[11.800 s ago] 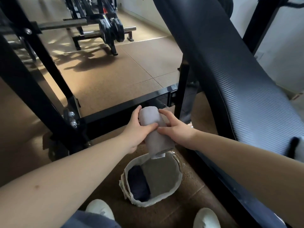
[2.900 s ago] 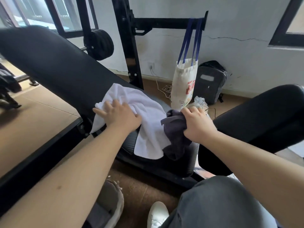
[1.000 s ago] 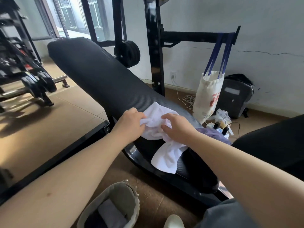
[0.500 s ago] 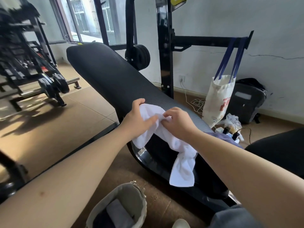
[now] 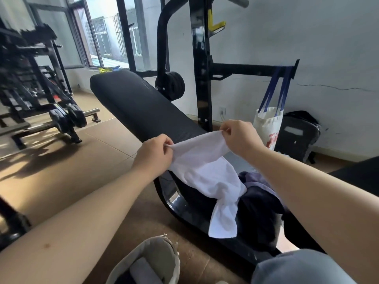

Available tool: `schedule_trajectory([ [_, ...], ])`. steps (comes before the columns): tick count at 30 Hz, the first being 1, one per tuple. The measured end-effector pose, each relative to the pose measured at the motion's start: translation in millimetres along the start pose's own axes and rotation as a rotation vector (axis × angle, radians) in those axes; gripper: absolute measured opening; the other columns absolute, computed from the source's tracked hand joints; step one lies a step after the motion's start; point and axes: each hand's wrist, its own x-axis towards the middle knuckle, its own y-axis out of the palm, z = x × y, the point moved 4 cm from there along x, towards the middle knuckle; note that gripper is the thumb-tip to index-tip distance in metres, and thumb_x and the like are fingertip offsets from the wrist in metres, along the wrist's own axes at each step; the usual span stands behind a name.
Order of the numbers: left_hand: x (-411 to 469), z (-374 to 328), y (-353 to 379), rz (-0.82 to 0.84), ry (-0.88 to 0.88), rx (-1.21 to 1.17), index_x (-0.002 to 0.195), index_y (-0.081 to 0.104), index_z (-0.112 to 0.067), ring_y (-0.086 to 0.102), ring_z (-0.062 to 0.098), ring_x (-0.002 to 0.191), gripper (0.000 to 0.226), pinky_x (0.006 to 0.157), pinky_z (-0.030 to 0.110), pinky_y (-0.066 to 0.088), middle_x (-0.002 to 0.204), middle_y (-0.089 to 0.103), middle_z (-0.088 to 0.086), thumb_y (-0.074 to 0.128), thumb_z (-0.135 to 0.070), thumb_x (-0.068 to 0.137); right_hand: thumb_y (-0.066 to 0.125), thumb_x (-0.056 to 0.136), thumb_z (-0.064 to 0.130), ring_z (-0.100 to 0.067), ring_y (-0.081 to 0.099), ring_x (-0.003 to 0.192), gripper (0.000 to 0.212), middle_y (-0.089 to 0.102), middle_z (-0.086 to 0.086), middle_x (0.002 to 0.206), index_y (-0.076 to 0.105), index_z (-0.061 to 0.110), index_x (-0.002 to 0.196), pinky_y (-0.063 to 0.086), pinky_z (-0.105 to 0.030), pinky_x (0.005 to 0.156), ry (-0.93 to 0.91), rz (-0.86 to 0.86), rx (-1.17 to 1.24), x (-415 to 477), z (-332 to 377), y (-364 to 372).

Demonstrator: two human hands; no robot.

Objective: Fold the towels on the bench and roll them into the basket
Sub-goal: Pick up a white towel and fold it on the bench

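A white towel [image 5: 207, 171] is stretched above the black padded bench [image 5: 139, 105]. My left hand [image 5: 154, 155] pinches its left top corner and my right hand [image 5: 240, 138] pinches the right top corner. The rest of the towel hangs down over the bench's near edge. A dark purple-grey towel [image 5: 256, 191] lies bunched on the bench under my right forearm. The grey fabric basket [image 5: 155, 255] stands on the floor at the bottom, with a rolled grey towel [image 5: 143, 271] inside.
A black rack upright [image 5: 200, 64] rises behind the bench. A white tote bag [image 5: 267, 126] hangs from the rack's crossbar beside a dark backpack [image 5: 297, 136] by the wall. A barbell rack with weight plates [image 5: 61, 117] stands at the left. Brown floor mats lie left of the bench.
My hands have moved apart and lifted, each sliding to a top corner, so the bunched white towel is now spread taut between them.
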Motion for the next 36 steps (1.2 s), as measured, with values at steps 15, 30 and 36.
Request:
schedule_trajectory([
  [15, -0.7, -36.8, -8.9, 0.080, 0.134, -0.111, 0.133, 0.043, -0.023, 0.048, 0.011, 0.112, 0.042, 0.089, 0.026, 0.037, 0.129, 0.050, -0.003, 0.052, -0.011, 0.094, 0.039, 0.109, 0.017, -0.025, 0.075, 0.062, 0.013, 0.052, 0.003, 0.095, 0.050, 0.019, 0.115, 0.059, -0.034, 0.046, 0.270, -0.196, 0.571, 3.1, 33.5, -57.0],
  [30, -0.6, -75.6, -58.6, 0.108, 0.282, 0.054, 0.144, 0.027, -0.040, 0.055, 0.014, 0.110, 0.082, 0.090, 0.030, 0.046, 0.130, 0.052, -0.007, 0.081, -0.039, 0.082, 0.041, 0.108, 0.019, -0.022, 0.063, 0.094, 0.018, 0.064, -0.004, 0.107, 0.055, 0.015, 0.119, 0.055, -0.038, 0.079, -0.001, -0.283, 0.355, 0.0, 54.0, -104.1],
  [36, -4.0, -74.6, -79.9, -0.173, 0.352, -0.278, 0.125, 0.061, -0.040, 0.057, 0.001, 0.103, 0.028, 0.087, 0.019, 0.043, 0.111, 0.064, -0.006, 0.048, -0.048, 0.102, 0.044, 0.103, 0.010, -0.024, 0.062, 0.096, 0.022, 0.066, -0.005, 0.108, 0.055, 0.015, 0.121, 0.055, -0.043, 0.083, -0.117, -0.303, 0.223, -8.9, 57.5, -117.8],
])
